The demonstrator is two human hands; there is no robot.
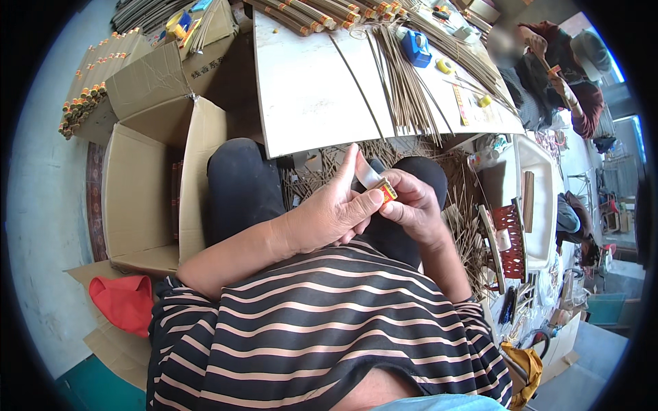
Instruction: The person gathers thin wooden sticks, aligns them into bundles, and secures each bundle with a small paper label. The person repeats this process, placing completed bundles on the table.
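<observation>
Item in hand: one small rod-like bundle with a red-and-yellow printed label, apparently of brown sticks, held above the lap, between the wearer's knees and short of the table; most of its length is hidden. Right hand: thumb and fingers pinched firmly on the labelled end. Left hand: closed, thumb pressed against the same bundle, one finger raised; its lower fingers are partly hidden. One pale, glossy flexible strip, curving from the raised fingertip to the bundle. Condition: seemingly partway; the label is on or nearly so, while the strip's loose length appears yet to be laid down. Judged complete: numerous brown stick bundles with orange-red bands, along the far edge of the white flat tabletop; a further pile of banded brown bundles, at far left. Judged outstanding: a fan of loose thin brown sticks, unbanded, on the tabletop, with more tangled brown sticks beneath. Also present: one blue plastic tape dispenser and one round yellow tape roll, near the loose sticks; one open brown cardboard box, left of the knees; one crumpled red cloth, near the box.
</observation>
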